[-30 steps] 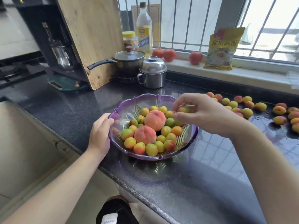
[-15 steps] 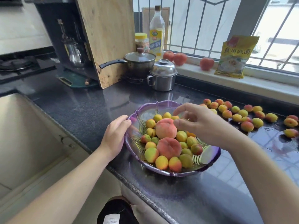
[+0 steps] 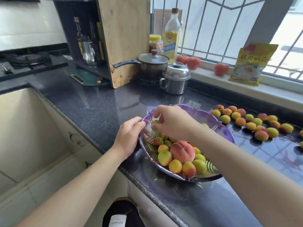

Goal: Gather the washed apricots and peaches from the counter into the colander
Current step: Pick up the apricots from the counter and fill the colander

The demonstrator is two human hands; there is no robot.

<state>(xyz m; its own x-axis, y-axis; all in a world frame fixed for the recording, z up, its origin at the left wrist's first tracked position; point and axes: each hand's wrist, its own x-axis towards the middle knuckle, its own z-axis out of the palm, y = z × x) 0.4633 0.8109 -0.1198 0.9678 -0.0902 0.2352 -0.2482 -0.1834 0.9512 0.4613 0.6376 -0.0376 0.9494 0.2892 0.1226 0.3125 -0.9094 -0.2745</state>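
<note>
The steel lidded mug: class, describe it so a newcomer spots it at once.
Start at the wooden cutting board leaning upright at the counter's back. Right of it sits a black-handled saucepan; the steel mug stands just beside that, nearer the window. Its domed lid and small side handle distinguish it.

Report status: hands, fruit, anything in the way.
Left hand grips purple colander rim. Right hand pinches an apricot above it. Loose apricots wait on counter. Path clear.

Bright daylight pours in through the barred window [image 3: 229,27], overexposed outside. It glares off the wet black countertop [image 3: 101,108]. Edges bend with wide-angle distortion, and detail is slightly soft.
</note>
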